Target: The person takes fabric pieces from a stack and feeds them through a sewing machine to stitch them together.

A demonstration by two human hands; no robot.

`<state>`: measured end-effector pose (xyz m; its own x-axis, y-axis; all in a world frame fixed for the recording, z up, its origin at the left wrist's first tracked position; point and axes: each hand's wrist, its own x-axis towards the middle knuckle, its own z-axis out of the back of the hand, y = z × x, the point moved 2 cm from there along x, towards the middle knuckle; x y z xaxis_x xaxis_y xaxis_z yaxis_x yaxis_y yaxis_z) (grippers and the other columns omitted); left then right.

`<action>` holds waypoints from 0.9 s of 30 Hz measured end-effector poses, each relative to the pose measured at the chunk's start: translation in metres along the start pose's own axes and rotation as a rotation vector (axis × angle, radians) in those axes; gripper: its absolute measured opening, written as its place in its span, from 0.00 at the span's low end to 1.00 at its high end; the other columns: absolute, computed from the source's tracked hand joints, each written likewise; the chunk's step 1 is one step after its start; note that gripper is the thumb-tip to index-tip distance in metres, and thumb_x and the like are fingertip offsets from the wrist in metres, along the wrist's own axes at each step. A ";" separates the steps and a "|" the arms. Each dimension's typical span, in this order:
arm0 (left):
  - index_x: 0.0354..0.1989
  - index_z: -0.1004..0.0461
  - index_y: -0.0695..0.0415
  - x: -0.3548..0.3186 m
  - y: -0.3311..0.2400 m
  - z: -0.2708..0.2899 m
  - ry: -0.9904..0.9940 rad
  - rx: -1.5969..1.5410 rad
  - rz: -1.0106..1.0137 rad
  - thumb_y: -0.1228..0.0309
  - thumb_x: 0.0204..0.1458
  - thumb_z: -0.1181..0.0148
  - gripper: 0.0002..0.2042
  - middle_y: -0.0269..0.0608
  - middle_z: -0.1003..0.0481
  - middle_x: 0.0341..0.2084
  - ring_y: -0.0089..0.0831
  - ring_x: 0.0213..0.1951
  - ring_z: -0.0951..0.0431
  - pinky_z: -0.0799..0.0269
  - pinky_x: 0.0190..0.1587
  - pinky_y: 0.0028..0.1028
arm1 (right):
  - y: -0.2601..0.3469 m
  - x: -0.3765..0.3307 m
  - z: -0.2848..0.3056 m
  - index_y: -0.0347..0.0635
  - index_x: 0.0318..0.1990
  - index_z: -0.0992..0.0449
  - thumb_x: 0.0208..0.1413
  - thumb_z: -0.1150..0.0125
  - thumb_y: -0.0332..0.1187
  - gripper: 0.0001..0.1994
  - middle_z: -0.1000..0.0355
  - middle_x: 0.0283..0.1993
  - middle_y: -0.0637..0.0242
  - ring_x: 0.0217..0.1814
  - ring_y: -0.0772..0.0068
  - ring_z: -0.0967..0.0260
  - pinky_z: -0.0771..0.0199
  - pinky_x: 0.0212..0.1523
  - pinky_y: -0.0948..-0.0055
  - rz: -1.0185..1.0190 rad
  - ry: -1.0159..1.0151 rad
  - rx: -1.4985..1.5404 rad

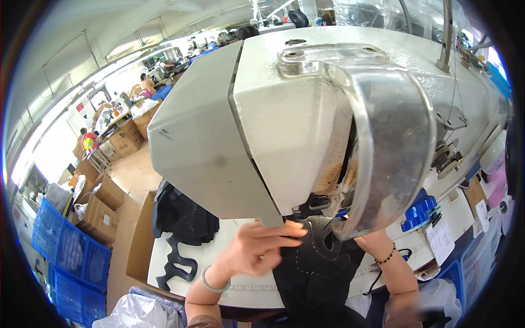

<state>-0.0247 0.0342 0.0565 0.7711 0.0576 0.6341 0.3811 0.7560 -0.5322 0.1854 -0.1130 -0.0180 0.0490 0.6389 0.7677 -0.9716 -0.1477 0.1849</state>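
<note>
In front of me stands a large pale sewing machine head point(295, 115) with a curved clear guard point(396, 147) over its needle area. A black fabric piece point(314, 268) with light stitch lines and a mesh part lies under the needle area and hangs toward me. My left hand point(260, 249), with a pale bangle at its wrist, is left of the needle. Its fingers are stretched out, the tips at the black fabric, and it grips nothing I can see. My right hand point(374, 243), with a beaded bracelet, is at the fabric's right side; the guard hides its fingers.
A stack of black cut pieces point(183, 216) and a single cut-out black piece point(178, 265) lie on the left of the table. A blue round holder point(420, 210) and a paper sheet point(440, 240) are at right. Cardboard boxes point(98, 218) and blue crates point(68, 246) stand further left.
</note>
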 end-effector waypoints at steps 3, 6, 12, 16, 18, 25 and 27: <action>0.40 0.25 0.64 0.018 -0.038 -0.027 0.037 0.548 0.072 0.71 0.45 0.40 0.14 0.40 0.25 0.40 0.31 0.37 0.23 0.25 0.38 0.24 | -0.014 -0.025 -0.015 0.43 0.40 0.25 0.43 0.39 0.23 0.14 0.27 0.42 0.60 0.41 0.59 0.28 0.27 0.40 0.66 -0.298 -0.010 0.330; 0.43 0.27 0.62 0.011 -0.034 -0.041 0.041 0.729 0.064 0.60 0.46 0.36 0.20 0.38 0.26 0.39 0.30 0.36 0.24 0.27 0.37 0.23 | -0.004 -0.007 -0.002 0.43 0.40 0.25 0.46 0.39 0.27 0.11 0.26 0.42 0.63 0.44 0.63 0.29 0.29 0.45 0.68 -0.105 0.077 0.129; 0.45 0.27 0.62 0.014 -0.031 -0.039 0.035 0.764 0.031 0.62 0.45 0.36 0.21 0.33 0.28 0.36 0.24 0.37 0.26 0.27 0.34 0.20 | -0.004 0.003 0.004 0.41 0.39 0.26 0.42 0.40 0.24 0.13 0.29 0.42 0.59 0.48 0.56 0.32 0.31 0.48 0.63 -0.100 0.003 0.135; 0.36 0.26 0.62 0.019 -0.031 -0.035 0.083 0.741 0.077 0.59 0.43 0.33 0.19 0.41 0.26 0.34 0.33 0.36 0.24 0.26 0.38 0.26 | -0.004 0.009 0.004 0.39 0.38 0.27 0.38 0.40 0.22 0.14 0.31 0.43 0.56 0.51 0.50 0.35 0.33 0.50 0.58 -0.080 -0.032 0.147; 0.36 0.27 0.62 0.020 -0.030 -0.033 0.095 0.734 0.067 0.62 0.42 0.33 0.18 0.42 0.27 0.35 0.36 0.39 0.25 0.27 0.39 0.27 | -0.002 0.010 0.008 0.41 0.43 0.28 0.39 0.41 0.22 0.18 0.33 0.48 0.53 0.55 0.48 0.37 0.35 0.54 0.57 -0.052 0.094 0.080; 0.37 0.27 0.64 0.016 -0.039 -0.036 0.156 0.918 0.062 0.73 0.43 0.38 0.13 0.42 0.28 0.39 0.37 0.44 0.27 0.28 0.44 0.31 | 0.026 0.013 0.028 0.50 0.42 0.24 0.50 0.42 0.35 0.11 0.26 0.40 0.68 0.44 0.68 0.31 0.40 0.53 0.60 0.056 0.069 -0.226; 0.39 0.27 0.65 0.009 -0.038 -0.037 0.161 1.008 0.046 0.76 0.41 0.40 0.14 0.43 0.28 0.41 0.38 0.47 0.27 0.29 0.46 0.33 | 0.033 0.023 0.030 0.52 0.44 0.25 0.52 0.44 0.37 0.12 0.27 0.41 0.67 0.39 0.67 0.31 0.40 0.49 0.50 -0.142 0.119 0.167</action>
<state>-0.0130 -0.0187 0.0620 0.8620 0.0681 0.5023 -0.1997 0.9564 0.2131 0.1612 -0.1258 0.0237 0.1453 0.7451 0.6509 -0.9047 -0.1663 0.3923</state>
